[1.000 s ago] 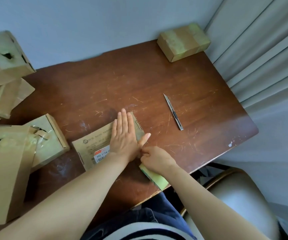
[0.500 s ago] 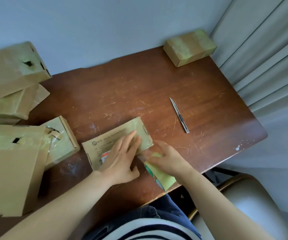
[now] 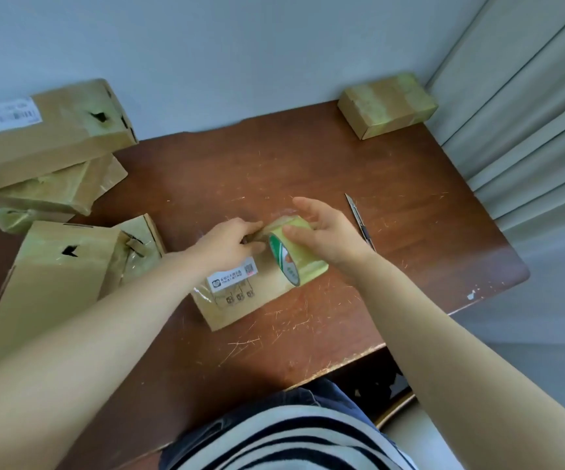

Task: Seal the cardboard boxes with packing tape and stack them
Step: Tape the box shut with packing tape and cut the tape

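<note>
Left hand (image 3: 231, 242): comes in from the lower left on a bare forearm, fingers curled, pinching the loose tape end (image 3: 261, 233) right next to the roll.
Right hand (image 3: 330, 232): reaches in from the lower right with the wrist bent. Thumb and fingers are clamped around the packing tape roll (image 3: 299, 256), and the index finger sticks out a bit straighter above it.
Tape roll: yellowish-clear, up on its edge between the two hands. The core has green and white print, way too blurry to read.
Cardboard box (image 3: 240, 307): small, lying flat on the tabletop (image 3: 410, 232) directly under both hands.
Label (image 3: 231, 279): white sticker on the box just below the left hand, with a line of print and a QR-ish square. Can't make out the text.
Utility knife (image 3: 360, 222): on the tabletop just right of the right hand.
Taped box (image 3: 386, 105): well beyond the right hand, by the wall.
Box pile (image 3: 47, 140): off to the left of the left hand. The top one has a barcode sticker, unreadable.
</note>
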Demonstrator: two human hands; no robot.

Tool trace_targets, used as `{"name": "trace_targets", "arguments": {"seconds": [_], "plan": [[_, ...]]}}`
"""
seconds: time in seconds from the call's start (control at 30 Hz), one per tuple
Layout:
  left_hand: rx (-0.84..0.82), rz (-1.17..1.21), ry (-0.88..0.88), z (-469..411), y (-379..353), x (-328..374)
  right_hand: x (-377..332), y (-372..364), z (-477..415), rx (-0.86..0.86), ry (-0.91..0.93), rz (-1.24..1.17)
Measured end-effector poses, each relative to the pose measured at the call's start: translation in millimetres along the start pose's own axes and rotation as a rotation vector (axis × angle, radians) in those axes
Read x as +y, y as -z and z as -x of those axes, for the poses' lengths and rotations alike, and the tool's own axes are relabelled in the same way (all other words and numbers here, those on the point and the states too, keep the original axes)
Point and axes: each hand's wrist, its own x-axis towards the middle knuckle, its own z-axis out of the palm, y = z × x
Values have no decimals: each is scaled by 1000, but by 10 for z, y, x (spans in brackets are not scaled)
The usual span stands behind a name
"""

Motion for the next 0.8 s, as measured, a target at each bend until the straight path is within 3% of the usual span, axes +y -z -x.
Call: {"name": "trace_targets", "arguments": {"seconds": [0.07, 0.23, 0.43, 0.57, 0.7, 0.8], "plan": [[109, -283, 48, -35, -167, -63, 74, -90, -149, 15, -10, 46], [-80, -501, 141, 45, -632, -63, 48, -194, -449, 13, -46, 105], [5, -494, 119, 45, -705, -138, 228, -148, -133, -28, 35, -73], [-24, -430, 115, 54, -705, -139, 444, -128, 234, 72, 137, 55], [-53, -429, 111, 62, -699, -119, 766, -79, 658, 201, -5, 331], [-56, -439, 114, 71, -697, -119, 872, -112, 802, 162, -168, 403]]}}
